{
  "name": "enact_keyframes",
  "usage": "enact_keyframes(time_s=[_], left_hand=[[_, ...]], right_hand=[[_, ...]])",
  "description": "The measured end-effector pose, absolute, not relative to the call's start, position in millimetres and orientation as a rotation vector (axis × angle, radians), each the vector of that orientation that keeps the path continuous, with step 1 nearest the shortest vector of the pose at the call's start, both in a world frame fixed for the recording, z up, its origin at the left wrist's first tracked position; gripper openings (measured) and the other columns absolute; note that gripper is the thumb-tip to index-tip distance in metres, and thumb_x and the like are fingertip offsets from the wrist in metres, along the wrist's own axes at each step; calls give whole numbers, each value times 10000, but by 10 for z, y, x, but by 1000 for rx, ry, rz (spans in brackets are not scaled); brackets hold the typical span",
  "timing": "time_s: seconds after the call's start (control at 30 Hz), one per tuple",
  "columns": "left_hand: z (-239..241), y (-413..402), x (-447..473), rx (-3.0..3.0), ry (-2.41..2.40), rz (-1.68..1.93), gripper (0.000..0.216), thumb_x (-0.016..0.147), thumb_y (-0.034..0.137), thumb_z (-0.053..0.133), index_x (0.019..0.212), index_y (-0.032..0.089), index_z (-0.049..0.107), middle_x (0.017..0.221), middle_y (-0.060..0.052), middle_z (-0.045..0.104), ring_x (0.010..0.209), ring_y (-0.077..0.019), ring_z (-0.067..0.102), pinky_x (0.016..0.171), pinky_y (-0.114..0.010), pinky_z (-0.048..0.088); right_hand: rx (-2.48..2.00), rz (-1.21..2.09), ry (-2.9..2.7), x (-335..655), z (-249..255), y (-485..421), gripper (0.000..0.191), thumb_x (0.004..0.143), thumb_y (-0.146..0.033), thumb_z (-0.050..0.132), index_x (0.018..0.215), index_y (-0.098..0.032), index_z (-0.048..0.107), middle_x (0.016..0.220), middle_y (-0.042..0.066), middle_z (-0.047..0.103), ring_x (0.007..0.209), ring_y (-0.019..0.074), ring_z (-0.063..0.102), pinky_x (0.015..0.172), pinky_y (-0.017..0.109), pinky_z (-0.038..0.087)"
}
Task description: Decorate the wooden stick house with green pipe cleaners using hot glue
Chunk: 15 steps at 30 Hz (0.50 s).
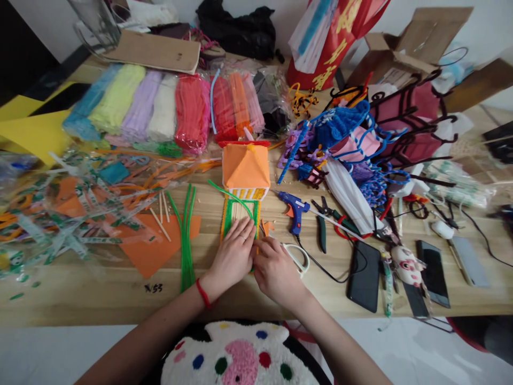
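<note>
A wooden desk (100,299) is seen, crowded with craft things, and a white wall is seen behind its far edge. At the left edge a yellow sheet (32,133) is laid, and beside it a heap of clear wrappers (60,214) is spread. Along the far edge, packs of coloured pipe cleaners (160,107) are lined up. Nearer the front edge an orange paper (152,246) is placed, with a bundle of green pipe cleaners (186,240) partly on it.

Near the middle of the front edge a small stick house (245,182) with an orange roof is lying. The left hand (234,254) is pressed flat on its lower frame, fingers stretched and close together. The right hand (276,270) is set just beside it, fingers bent at the frame's corner; whether something is pinched cannot be told.

To the right a blue glue gun (294,208), pliers (323,224) and a dark phone (364,275) are laid. At the far right corner a cardboard box (404,48) is standing open.
</note>
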<state>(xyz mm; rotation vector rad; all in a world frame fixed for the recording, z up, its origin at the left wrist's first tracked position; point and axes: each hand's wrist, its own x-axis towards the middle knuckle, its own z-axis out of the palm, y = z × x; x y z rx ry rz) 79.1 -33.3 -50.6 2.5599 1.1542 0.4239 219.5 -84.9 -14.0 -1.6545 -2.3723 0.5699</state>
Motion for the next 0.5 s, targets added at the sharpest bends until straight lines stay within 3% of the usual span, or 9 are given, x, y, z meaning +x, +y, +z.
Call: enact_keyframes(time_s=[0.23, 0.3, 0.4, 0.5], left_hand=[[-491, -301, 782, 2576, 1143, 443, 418, 860, 144, 418, 1251, 41, 523, 1378, -148, 477, 1345, -254, 331, 1129, -473, 270], [-457, -305, 790, 2588, 1169, 441, 387, 883, 183, 419, 1224, 54, 549, 1363, -144, 494, 1326, -258, 354, 1118, -471, 277], [-410, -323, 812, 2597, 1241, 412, 372, 896, 220, 429, 1214, 81, 561, 1335, -143, 522, 1275, -265, 409, 1050, -472, 346], [-403, -345, 830, 2623, 1289, 360, 370, 894, 216, 437, 1230, 107, 549, 1325, -136, 532, 1226, -266, 453, 978, -463, 395]], right_hand=[[-1478, 785, -2169, 2391, -152, -673, 185, 782, -115, 568, 782, -230, 712, 1078, 47, 670, 1034, 212, 555, 902, 348, 459], [-1564, 791, -2005, 2442, -152, -527, 177, 810, -166, 567, 836, -241, 726, 1041, 45, 688, 956, 189, 603, 868, 318, 470], [-1796, 690, -1834, 2407, -154, -264, 183, 832, -223, 552, 861, -220, 733, 824, 39, 716, 739, 162, 645, 708, 252, 486], [-2016, 578, -1839, 2275, -176, -16, 207, 841, -294, 550, 918, -237, 734, 765, 31, 723, 681, 170, 654, 661, 244, 465]])
